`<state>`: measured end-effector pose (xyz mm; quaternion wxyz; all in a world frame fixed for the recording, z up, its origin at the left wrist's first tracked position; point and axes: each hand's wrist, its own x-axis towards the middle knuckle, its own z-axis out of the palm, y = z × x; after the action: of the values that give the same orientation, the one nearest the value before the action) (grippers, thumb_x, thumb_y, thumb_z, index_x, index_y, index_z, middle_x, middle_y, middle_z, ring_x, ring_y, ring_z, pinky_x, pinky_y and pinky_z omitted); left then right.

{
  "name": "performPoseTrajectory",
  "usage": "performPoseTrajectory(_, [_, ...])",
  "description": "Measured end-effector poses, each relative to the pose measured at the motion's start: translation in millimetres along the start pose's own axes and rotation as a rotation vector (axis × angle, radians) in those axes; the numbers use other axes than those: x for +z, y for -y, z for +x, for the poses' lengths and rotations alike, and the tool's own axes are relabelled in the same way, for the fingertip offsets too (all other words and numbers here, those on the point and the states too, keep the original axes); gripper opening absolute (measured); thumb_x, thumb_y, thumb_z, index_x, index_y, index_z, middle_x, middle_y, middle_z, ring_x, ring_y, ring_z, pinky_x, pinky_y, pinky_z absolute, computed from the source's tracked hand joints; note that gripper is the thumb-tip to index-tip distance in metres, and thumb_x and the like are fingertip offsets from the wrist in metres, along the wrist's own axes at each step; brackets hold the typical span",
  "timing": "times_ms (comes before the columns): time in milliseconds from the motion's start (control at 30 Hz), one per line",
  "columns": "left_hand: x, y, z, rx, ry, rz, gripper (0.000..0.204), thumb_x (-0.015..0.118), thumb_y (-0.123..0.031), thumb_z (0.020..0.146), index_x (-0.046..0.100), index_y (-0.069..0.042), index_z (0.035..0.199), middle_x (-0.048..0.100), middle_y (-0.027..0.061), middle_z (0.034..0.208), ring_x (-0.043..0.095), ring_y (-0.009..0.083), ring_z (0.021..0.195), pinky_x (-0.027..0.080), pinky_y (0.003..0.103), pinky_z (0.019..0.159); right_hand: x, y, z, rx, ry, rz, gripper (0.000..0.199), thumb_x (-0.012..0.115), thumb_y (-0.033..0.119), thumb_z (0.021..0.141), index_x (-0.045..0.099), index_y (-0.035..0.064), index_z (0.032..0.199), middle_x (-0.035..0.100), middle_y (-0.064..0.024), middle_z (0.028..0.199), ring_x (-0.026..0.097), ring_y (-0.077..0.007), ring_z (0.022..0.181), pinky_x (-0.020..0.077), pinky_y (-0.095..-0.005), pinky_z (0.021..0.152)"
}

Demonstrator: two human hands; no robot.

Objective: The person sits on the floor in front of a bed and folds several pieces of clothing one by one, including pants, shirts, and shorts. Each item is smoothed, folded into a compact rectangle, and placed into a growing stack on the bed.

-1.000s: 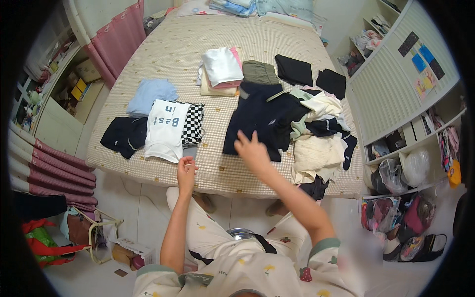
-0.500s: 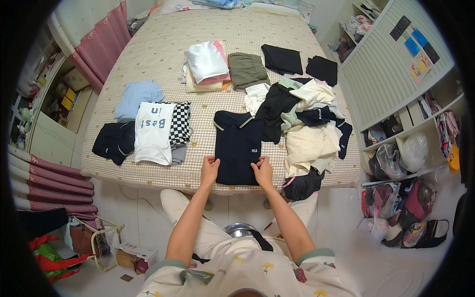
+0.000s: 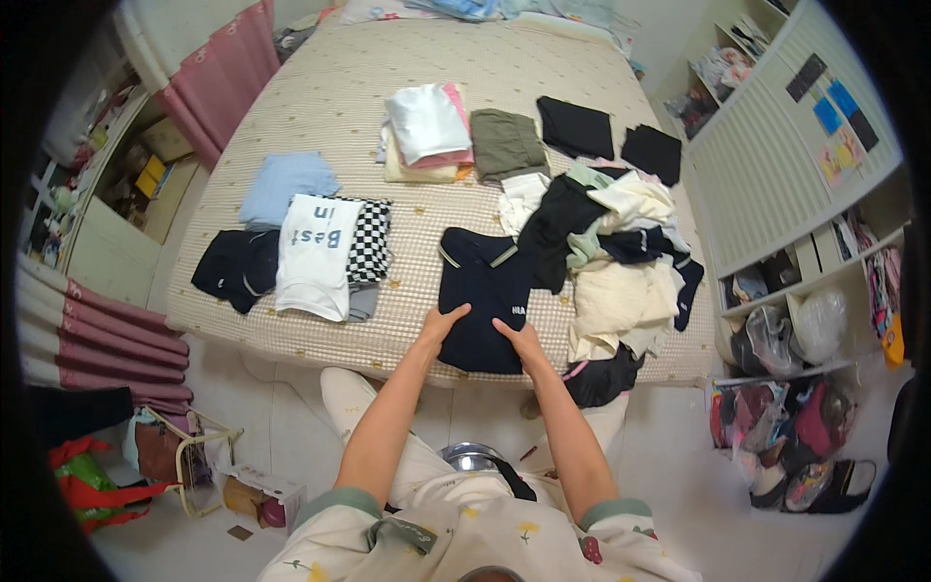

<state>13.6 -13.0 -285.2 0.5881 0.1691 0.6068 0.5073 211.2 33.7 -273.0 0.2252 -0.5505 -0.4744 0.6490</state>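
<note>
Navy polo shirt [image 3: 482, 296] flat on bed [image 3: 320, 97], left hand [image 3: 441, 325] and right hand [image 3: 521, 341] pressing its hem

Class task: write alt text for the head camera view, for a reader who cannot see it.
Seen from above, a person's left hand and right hand press on a dark navy polo shirt laid flat at the near edge of a beige checked bed. An unsorted clothes heap lies to its right; folded piles, including a white printed T-shirt, lie left and behind.
</note>
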Motion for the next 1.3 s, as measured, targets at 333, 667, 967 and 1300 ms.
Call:
performPoseTrajectory(333, [-87.2,-21.7,-87.4,-0.238,0.257,-0.193,0.046,0.066,-0.027,0.086,0.057,0.004,0.119,0.066,0.0138,0.108,0.065,0.0231,0.094,0.053,0.034,0.085,37.5,-14.7,-12.9,0.405,0.422,0.932,0.037,0.07,0.024,0.084,0.061,0.0027,0.113,0.065,-0.0129,0.11,0.063,-0.0262,0.101,0.0526,-0.0426,0.089])
performPoseTrajectory(667, [-97.2,84.4,-139.1,0.133,0.188,-0.666,0.064,0.069,-0.037,0.084,0.044,-0.009,0.135,0.051,0.0046,0.132,0.046,0.0206,0.124,0.035,0.041,0.109,176.2,42.8,-55.0,0.496,0.564,1.105,0.032,0.068,0.02,0.086,0.062,0.0009,0.111,0.066,-0.0141,0.109,0.062,-0.0276,0.103,0.0507,-0.0425,0.092])
performPoseTrajectory(967, [-104.4,-58.4,-186.4,0.486,-0.171,-1.155,0.045,0.062,-0.022,0.082,0.053,0.0,0.121,0.059,0.0124,0.12,0.055,0.027,0.113,0.041,0.042,0.103,206.4,62.7,-116.7,-0.01,0.53,0.64,0.047,0.06,-0.002,0.088,0.044,0.0041,0.131,0.053,-0.011,0.127,0.055,-0.0244,0.114,0.0483,-0.0366,0.096])
performPoseTrajectory(1300, [-353.6,-214.4,-150.7,0.578,-0.355,-0.723,0.025,0.066,-0.022,0.075,0.062,-0.005,0.092,0.066,0.0061,0.09,0.064,0.0207,0.081,0.054,0.033,0.074,110.0,51.1,-129.0,-0.061,0.654,0.336,0.049,0.064,0.011,0.087,0.045,0.0059,0.132,0.048,-0.0091,0.135,0.057,-0.0189,0.11,0.0469,-0.0326,0.091])
